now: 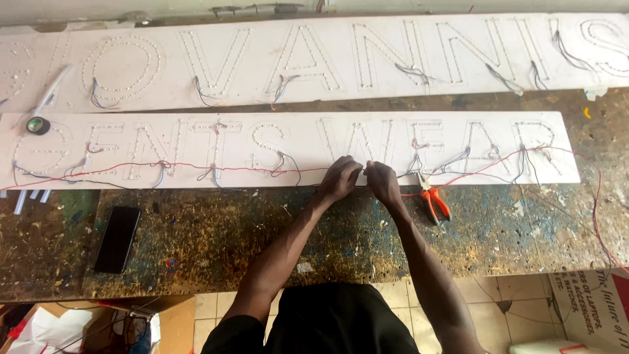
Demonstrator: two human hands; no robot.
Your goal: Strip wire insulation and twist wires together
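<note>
- Where the near white sign board (196, 131) meets the paint-stained workbench (262, 242), both hands are seen close together at the board's near edge, about midway along it.
- The left hand (341, 178) is curled, its fingers pinched shut on the red wire (131, 166) that is strung along the near board.
- The right hand (382, 181) is likewise closed, its fingertips pinched on the same wire just right of the left hand; the two hands are nearly touching.
- The red wire is run from the far left of the board, past small wire bundles hanging from the dotted letter outlines, to the hands, and is continued to the right and round the board's right end.
- A pair of orange-handled pliers (432, 200) is laid just right of the right hand, its jaws on the board's edge and its handles on the bench.
- A dark phone (118, 239) is laid flat on the bench, well to the left of the hands.
- A second, longer white board (393, 39) is placed beyond the first, on the far side of the bench.
- A small dark roll of tape (37, 125) is seen at the far left of the near board.
</note>
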